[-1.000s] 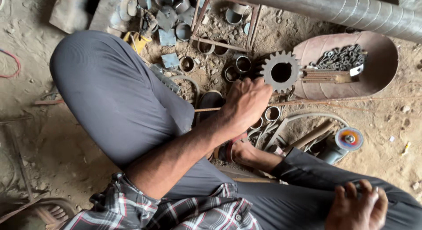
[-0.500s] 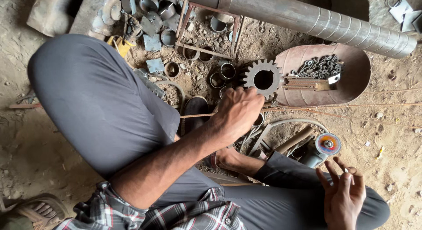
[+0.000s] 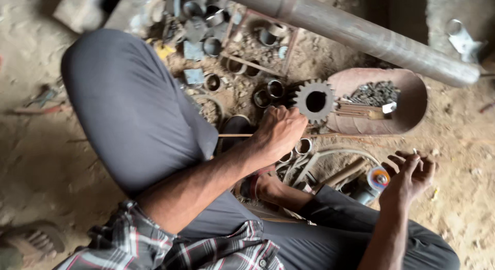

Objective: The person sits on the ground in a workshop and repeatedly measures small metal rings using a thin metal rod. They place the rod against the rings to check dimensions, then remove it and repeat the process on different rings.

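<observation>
Head view: left hand (image 3: 281, 131) still grips the rod (image 3: 234, 135) beside the gear (image 3: 315, 101); right hand (image 3: 410, 177), risen, pinches something small.

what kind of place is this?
Probably an informal metal or machine-repair workshop, with work done on a dirt floor. Clues: a steel gear, scattered metal rings, and a long metal pipe.

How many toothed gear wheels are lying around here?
1. The gear wheel lies on the dirt beside the rusty tray, just beyond the left hand. Others may hide in the scrap pile.
</observation>
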